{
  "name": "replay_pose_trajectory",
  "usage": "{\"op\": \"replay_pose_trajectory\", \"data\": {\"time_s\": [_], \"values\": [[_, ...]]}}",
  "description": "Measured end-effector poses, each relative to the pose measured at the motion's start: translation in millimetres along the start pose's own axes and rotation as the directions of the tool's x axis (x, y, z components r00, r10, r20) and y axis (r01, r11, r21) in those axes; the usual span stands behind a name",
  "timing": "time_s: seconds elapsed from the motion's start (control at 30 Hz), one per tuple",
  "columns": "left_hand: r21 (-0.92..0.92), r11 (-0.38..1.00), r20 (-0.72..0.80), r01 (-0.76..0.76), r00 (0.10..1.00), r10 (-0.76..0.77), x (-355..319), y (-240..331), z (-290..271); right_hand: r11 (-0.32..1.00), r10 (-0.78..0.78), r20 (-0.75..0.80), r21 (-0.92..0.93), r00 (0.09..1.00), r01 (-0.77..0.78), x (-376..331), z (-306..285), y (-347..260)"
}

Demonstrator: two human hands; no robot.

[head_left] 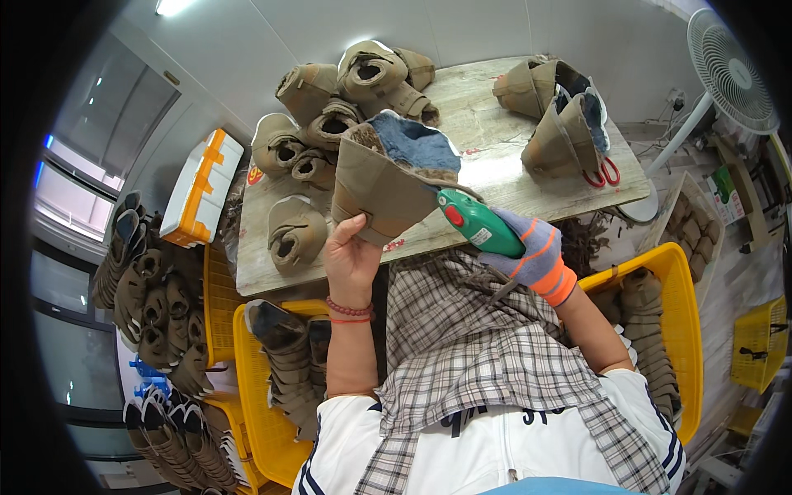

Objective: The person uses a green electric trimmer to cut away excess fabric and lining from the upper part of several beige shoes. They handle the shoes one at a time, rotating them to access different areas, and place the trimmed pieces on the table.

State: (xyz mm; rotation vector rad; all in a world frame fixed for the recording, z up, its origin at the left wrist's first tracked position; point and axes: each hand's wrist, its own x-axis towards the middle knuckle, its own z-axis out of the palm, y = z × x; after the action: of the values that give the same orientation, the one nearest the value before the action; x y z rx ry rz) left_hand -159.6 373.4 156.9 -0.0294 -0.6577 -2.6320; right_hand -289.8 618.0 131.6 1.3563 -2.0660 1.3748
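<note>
My left hand (353, 256), bare with a beaded bracelet, grips a brown shoe upper (375, 186) by its lower edge, thumb on the outside. The upper is held up over the table's front edge, its opening showing a blue lining and a furry brown rim. In a grey and orange glove, my right hand (532, 252) is closed around a green handheld electric cutter (483, 224) with a red button. The cutter's front end meets the right edge of the upper; its blade is mostly hidden there.
The table (470, 91) carries more brown uppers (367, 70) at back left and others (569, 132) at right, beside red-handled scissors (606, 172). Yellow baskets of uppers stand by my left (268, 445) and right (691, 330) sides. A fan (730, 70) stands at far right.
</note>
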Motion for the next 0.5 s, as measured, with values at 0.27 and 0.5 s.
{"op": "replay_pose_trajectory", "data": {"time_s": [0.27,0.5], "values": [[0.359,0.924,0.038,-0.135,0.991,0.130,-6.1,-20.4,-8.8,0.943,0.231,0.095,0.225,0.968,-0.247,9.1,2.1,-12.8],[0.752,0.615,0.063,-0.235,0.956,0.287,-3.0,-39.3,-40.3,0.870,0.365,0.062,0.333,0.929,-0.364,2.2,9.2,-9.7]]}}
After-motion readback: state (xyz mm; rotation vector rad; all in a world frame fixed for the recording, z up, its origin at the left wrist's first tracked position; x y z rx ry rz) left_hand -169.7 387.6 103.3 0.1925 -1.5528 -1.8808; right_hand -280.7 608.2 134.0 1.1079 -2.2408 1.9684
